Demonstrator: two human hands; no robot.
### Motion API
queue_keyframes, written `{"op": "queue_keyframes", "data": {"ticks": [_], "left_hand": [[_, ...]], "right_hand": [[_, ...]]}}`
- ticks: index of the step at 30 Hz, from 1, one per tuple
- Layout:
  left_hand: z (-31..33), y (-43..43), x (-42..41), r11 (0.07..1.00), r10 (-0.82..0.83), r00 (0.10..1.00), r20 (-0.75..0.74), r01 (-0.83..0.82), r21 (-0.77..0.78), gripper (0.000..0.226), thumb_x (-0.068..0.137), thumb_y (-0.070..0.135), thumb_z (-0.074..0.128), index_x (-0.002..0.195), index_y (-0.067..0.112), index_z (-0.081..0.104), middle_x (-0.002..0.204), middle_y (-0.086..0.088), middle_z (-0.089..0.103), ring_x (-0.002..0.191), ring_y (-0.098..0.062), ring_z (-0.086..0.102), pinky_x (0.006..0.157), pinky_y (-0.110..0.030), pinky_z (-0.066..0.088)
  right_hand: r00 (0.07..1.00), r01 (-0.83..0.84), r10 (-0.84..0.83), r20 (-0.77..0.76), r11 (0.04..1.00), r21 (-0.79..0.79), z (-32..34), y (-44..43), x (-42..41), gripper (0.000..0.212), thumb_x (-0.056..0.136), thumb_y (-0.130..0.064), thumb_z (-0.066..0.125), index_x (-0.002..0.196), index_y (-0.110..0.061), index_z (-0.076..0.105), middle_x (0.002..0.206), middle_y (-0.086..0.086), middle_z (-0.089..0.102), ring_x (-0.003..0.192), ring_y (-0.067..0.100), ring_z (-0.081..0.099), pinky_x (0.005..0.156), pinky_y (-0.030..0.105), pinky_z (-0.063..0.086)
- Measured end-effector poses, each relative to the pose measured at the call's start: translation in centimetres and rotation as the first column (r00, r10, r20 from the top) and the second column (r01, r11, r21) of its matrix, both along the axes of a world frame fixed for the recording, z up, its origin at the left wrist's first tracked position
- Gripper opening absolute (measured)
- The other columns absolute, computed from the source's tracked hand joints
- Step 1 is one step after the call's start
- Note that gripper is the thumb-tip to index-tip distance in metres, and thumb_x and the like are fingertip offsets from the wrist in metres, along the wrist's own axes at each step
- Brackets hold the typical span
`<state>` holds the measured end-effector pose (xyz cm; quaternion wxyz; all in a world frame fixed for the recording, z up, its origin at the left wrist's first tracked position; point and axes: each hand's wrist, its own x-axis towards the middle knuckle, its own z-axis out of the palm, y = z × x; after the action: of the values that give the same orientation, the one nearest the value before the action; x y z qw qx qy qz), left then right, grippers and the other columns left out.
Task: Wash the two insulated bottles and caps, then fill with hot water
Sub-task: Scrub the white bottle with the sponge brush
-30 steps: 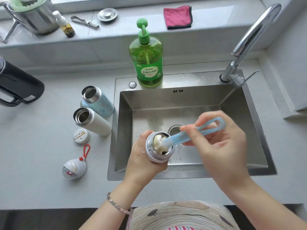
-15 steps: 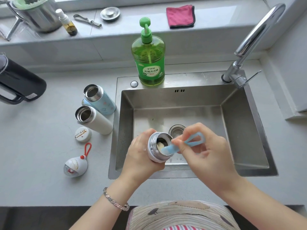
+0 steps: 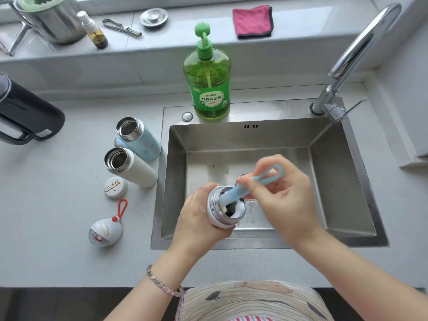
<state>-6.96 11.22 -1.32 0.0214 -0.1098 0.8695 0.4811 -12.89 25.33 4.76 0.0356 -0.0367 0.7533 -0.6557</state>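
Observation:
Over the sink [image 3: 347, 181], my left hand [image 3: 196, 218] grips a white bottle [image 3: 220, 218] with a steel mouth, tilted toward me. My right hand [image 3: 284, 195] pinches the light blue handle of a bottle brush [image 3: 252, 184], whose foamy sponge head sits inside the mouth. On the counter to the left stand a light blue bottle [image 3: 139, 140] and a white bottle [image 3: 132, 167], both uncapped. A flat white cap [image 3: 115, 186] lies in front of them, and a round white cap with a red loop [image 3: 105, 230] lies nearer to me.
A green dish soap pump bottle [image 3: 207, 84] stands on the sink's back rim. The tap [image 3: 347, 59] arches at the right. A black kettle [image 3: 25, 117] sits far left. The sill holds a pink cloth [image 3: 252, 22], a steel pot [image 3: 53, 19], a small bottle and a strainer lid.
My right hand pushed the brush deep into the bottle, then drew it partway back out. The held bottle shifted slightly; foam now shows at its mouth.

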Motion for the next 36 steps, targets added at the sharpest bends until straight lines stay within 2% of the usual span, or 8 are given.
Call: {"op": "queue_keyframes", "data": {"ticks": [2,6,11,15,22,28,31,36], "left_hand": [[0.3,-0.4,-0.3,1.000,-0.016,1.000,-0.005,0.016,-0.010,0.068,0.048,0.033,0.078,0.098,0.062,0.042,0.100,0.024,0.056,0.095,0.000,0.052,0.079,-0.015,0.043],[-0.3,-1.5,-1.0,0.998,-0.035,0.999,0.037,0.037,-0.043,0.078,0.040,0.041,0.086,0.105,0.053,0.044,0.101,0.023,0.058,0.100,-0.012,0.056,0.084,-0.035,0.049],[-1.6,-1.3,-0.8,0.989,-0.082,0.991,0.107,0.094,-0.116,0.078,0.046,0.042,0.089,0.114,0.038,0.050,0.103,0.022,0.058,0.099,-0.003,0.052,0.085,-0.025,0.045],[-4.5,-3.2,-1.4,0.994,0.053,0.977,0.205,-0.031,-0.106,0.065,0.053,0.035,0.083,0.107,0.043,0.048,0.103,0.016,0.060,0.096,-0.009,0.057,0.079,-0.031,0.049],[-11.7,-4.9,-5.3,0.965,0.262,0.924,0.278,-0.242,-0.104,0.059,0.055,0.017,0.079,0.102,0.034,0.049,0.102,0.009,0.058,0.099,-0.014,0.056,0.078,-0.028,0.045],[-17.1,-4.2,-11.8,0.942,0.287,0.925,0.248,-0.225,-0.250,0.058,0.056,0.019,0.079,0.108,0.027,0.053,0.109,0.008,0.049,0.108,-0.021,0.044,0.092,-0.034,0.038],[-19.8,-3.8,-13.5,0.944,0.302,0.915,0.267,-0.248,-0.220,0.055,0.060,0.024,0.079,0.106,0.031,0.050,0.103,0.017,0.048,0.106,-0.017,0.044,0.087,-0.032,0.039],[-23.7,-3.4,-14.4,0.937,0.263,0.914,0.310,-0.165,-0.309,0.057,0.062,0.024,0.077,0.114,0.027,0.053,0.110,0.008,0.058,0.108,-0.024,0.049,0.079,-0.030,0.039]], "right_hand": [[0.999,0.043,-0.043,-0.014,0.999,0.022,-0.2,0.5,-1.0,0.021,0.071,-0.018,0.069,0.068,-0.030,0.052,0.065,0.018,0.060,0.059,0.052,0.055,0.051,0.060,0.048],[0.999,0.019,-0.012,-0.051,0.990,0.138,-1.4,0.9,0.5,0.018,0.073,-0.023,0.068,0.072,-0.032,0.053,0.064,0.011,0.064,0.055,0.039,0.061,0.051,0.051,0.051],[0.989,0.029,-0.025,0.144,0.999,-0.025,-1.6,0.6,-0.9,0.033,0.074,-0.002,0.074,0.066,-0.027,0.055,0.059,0.012,0.060,0.061,0.035,0.065,0.057,0.045,0.057],[0.983,0.128,-0.118,0.138,0.990,-0.065,-1.1,3.0,-3.7,0.027,0.077,0.007,0.069,0.070,-0.015,0.054,0.058,-0.004,0.060,0.062,0.018,0.068,0.057,0.029,0.058],[0.907,0.395,-0.396,0.144,0.918,0.036,-6.3,5.9,-6.4,0.023,0.081,0.001,0.067,0.073,-0.017,0.056,0.061,-0.016,0.061,0.060,0.004,0.064,0.057,0.015,0.054],[0.843,0.467,-0.480,0.241,0.877,0.112,-12.2,5.9,-7.4,0.020,0.083,0.001,0.064,0.074,-0.015,0.057,0.061,-0.012,0.062,0.058,0.006,0.064,0.058,0.015,0.054],[0.838,0.447,-0.476,0.267,0.879,0.164,-14.4,5.7,-8.4,0.014,0.084,-0.001,0.064,0.076,-0.011,0.058,0.066,-0.007,0.060,0.061,0.011,0.067,0.060,0.017,0.054],[0.830,0.383,-0.459,0.317,0.882,0.274,-17.3,5.0,-9.4,0.014,0.084,-0.006,0.065,0.077,-0.017,0.061,0.066,-0.010,0.065,0.065,0.011,0.069,0.070,0.033,0.054]]}}
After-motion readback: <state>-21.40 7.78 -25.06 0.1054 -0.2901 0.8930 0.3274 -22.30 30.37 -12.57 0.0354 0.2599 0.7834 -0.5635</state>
